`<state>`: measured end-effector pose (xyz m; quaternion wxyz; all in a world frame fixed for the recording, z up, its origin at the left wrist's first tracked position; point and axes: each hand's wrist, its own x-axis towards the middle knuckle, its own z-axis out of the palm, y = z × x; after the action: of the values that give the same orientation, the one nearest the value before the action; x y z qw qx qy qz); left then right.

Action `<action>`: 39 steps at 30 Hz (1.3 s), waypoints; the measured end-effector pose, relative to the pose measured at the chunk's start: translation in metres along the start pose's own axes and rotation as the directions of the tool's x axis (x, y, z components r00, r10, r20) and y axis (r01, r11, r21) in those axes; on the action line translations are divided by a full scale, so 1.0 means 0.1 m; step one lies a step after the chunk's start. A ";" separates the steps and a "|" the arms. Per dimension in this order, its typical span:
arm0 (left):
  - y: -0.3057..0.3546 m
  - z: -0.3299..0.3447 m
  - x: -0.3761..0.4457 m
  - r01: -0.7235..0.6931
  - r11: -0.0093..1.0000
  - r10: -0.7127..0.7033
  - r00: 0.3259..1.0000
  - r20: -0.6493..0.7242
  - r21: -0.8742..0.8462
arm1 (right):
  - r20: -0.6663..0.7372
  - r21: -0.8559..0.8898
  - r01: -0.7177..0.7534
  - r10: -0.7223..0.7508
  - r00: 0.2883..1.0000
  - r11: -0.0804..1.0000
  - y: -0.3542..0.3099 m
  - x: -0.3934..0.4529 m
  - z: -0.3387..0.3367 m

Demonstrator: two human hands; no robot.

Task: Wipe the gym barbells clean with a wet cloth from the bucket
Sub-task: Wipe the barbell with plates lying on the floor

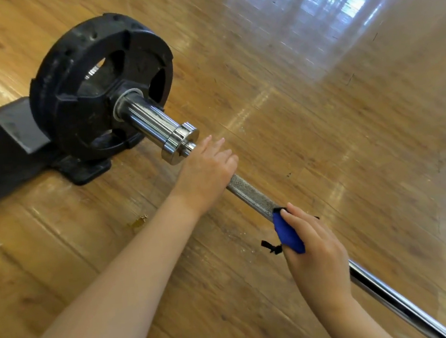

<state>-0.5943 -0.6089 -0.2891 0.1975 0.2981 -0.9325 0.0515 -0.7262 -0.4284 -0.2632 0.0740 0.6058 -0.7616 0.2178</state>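
While the head camera looks down at a steep tilt, a barbell [250, 197] runs diagonally across the picture from upper left to lower right above a wooden floor [323, 129]. Its chrome sleeve [152, 121] passes through a black weight plate [81, 82] at the upper left, and a thick chrome collar [181, 144] ends the sleeve just beside the left hand. A dark metal stand [14, 131] sits behind and below the plate, with its foot on the floor.

The left hand [205, 173] lies over the shaft right next to the collar, fingers curled down around the bar and closed on it, the forearm stretching in from the lower left corner. A short stretch of knurled grey shaft shows bare between the two hands.

Further down the bar, the right hand [315, 244] wraps a blue cloth [289, 233] around the shaft, fingers and thumb closed over cloth and bar together. A small black tag or loop hangs from the cloth's lower edge. Below that hand the shaft is smooth and shiny, and it leaves the picture at the bottom right.

Bright window light reflects off the floor at the upper right. No bucket shows in this view.
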 end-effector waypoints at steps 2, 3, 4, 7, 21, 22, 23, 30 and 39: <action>0.05 0.08 -0.04 0.010 0.994 -0.006 0.999 -0.034 0.106 | -0.027 0.008 0.016 -0.016 1.000 1.000 -0.10 0.14 0.06; 0.09 0.10 -0.06 0.011 0.993 -0.006 0.999 -0.043 0.120 | -0.036 0.027 0.030 -0.029 0.999 0.999 -0.17 0.20 0.10; 0.12 0.11 -0.07 0.001 0.992 0.004 0.999 -0.038 0.124 | -0.038 0.045 0.041 -0.039 0.998 0.998 -0.24 0.25 0.15; 0.15 0.09 -0.06 -0.049 0.983 0.058 0.998 -0.041 0.178 | -0.017 0.077 0.038 -0.037 0.999 0.996 -0.28 0.26 0.24; 0.10 -0.04 0.17 -0.144 0.979 0.098 0.951 0.292 0.141 | 0.054 0.036 -0.022 0.020 0.998 0.999 -0.24 0.27 0.14; 0.11 -0.05 0.15 -0.141 0.981 0.101 0.958 0.267 0.135 | 0.067 0.047 -0.017 0.014 0.998 0.999 -0.25 0.28 0.17; 0.12 -0.04 0.11 -0.136 0.982 0.105 0.970 0.219 0.129 | 0.078 0.051 -0.013 0.009 0.997 0.999 -0.22 0.25 0.16; 0.12 0.00 0.07 -0.100 0.994 0.101 0.995 -0.017 0.040 | 0.014 -0.004 -0.051 0.051 0.999 0.999 -0.08 0.06 0.01; 0.14 -0.01 0.02 -0.076 0.997 0.077 0.997 -0.031 0.031 | 0.039 0.016 0.023 -0.023 0.999 1.000 0.01 0.01 -0.01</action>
<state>-0.6036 -0.5984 -0.2869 0.2059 0.2640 -0.9391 0.0775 -0.7274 -0.4285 -0.2619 0.0569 0.6192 -0.7542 0.2112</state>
